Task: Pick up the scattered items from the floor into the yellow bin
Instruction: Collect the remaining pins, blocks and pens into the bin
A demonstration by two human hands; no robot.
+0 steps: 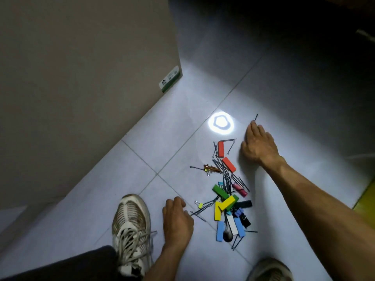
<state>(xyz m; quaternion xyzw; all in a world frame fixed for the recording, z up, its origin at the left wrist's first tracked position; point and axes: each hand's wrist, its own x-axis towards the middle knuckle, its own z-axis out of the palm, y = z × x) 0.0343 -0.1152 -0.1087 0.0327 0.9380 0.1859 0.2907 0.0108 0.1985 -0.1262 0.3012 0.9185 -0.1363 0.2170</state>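
Gathering stage: right hand [258, 144] flat, reaching a stray hairpin [256, 117]; left hand [177, 218] loosely curled, empty. Next: pinching pin off floor [142, 159].

Bare tiled floor [166, 138] lies open between the heap of clips, pins and coloured blocks [225, 191] and the cardboard box [81, 78], which walls off the floor's far-left side. At the near edge a white sneaker [132, 226] stands just left of the heap. The floor past the lone hairpin [256, 117] is open but dark, and a yellow bin [365, 197] closes the right edge
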